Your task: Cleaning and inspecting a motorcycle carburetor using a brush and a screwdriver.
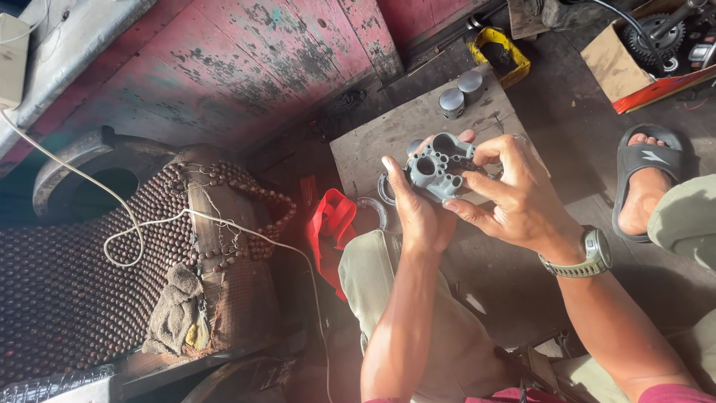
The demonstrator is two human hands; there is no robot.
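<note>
Both forearms rise to a grey metal casting (440,170), gripped by the left hand (415,211) and right hand (514,195) above the board's (358,153) near edge; two pistons (460,91) stand at its far edge.

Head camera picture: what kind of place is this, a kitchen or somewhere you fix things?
Probably a small repair workshop. Both hands, left hand and right hand, hold a grey metal engine part. Two metal cylinders stand on a board, and a gear sits in a box.
</note>
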